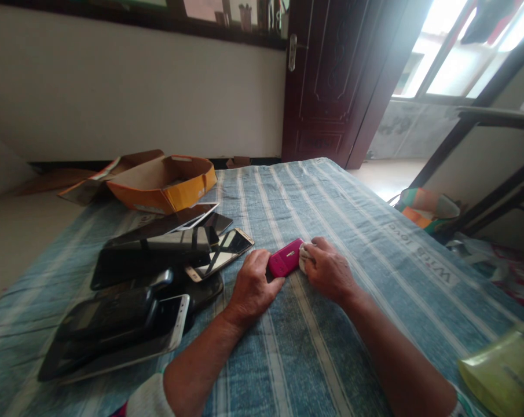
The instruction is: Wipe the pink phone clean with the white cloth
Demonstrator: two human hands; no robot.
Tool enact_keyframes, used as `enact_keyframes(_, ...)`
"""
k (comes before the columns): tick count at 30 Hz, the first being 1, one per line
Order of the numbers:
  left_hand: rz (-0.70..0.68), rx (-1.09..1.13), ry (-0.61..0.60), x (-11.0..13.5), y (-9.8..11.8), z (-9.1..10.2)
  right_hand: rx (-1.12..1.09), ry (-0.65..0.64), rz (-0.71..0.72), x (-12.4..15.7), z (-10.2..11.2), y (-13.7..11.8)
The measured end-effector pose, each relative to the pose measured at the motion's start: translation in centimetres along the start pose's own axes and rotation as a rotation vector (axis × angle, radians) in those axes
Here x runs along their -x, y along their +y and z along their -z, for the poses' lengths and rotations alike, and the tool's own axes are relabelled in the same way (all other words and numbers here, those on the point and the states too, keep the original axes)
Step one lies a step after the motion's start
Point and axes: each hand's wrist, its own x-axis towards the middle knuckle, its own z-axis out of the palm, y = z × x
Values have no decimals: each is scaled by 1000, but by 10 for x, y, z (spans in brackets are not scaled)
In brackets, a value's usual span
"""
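Note:
A small pink mobile phone [285,259] is held just above or on the striped blue cloth [326,324]; I cannot tell which. My left hand [253,285] grips its left end between thumb and fingers. At the phone's right end, my right hand [328,267] is closed on a crumpled white cloth [305,258], pressed against the pink casing. Left of my hands lies a gold-edged smartphone [222,255], its glossy screen facing up. Several dark phones and tablets are heaped beyond it, with a white-edged phone [180,322] at the near side.
An open orange cardboard box [170,197] stands at the far left of the cloth-covered surface. A yellow-green translucent item [500,368] is at the near right edge. Beyond are a dark red door [326,75] and, at right, a shelf frame [483,119] with bags below.

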Motion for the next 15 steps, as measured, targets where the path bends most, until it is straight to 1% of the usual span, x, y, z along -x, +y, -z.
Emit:
enact_keyframes(5, 5, 3, -2, 0, -1, -1, 14, -44, 30, 2, 5, -2)
enact_keyframes(7, 13, 1, -12, -1, 0, 0, 0, -63, 47, 2, 4, 2)
enact_keyframes(9, 20, -4, -24, -1, 1, 1, -43, -55, 61, 1, 1, 8)
enact_keyframes(12, 21, -12, -30, 0, 2, 1, -132, 36, 73, 0, -8, 16)
enact_keyframes(15, 17, -10, -19, 0, 1, 1, -165, 145, 82, -2, -15, 17)
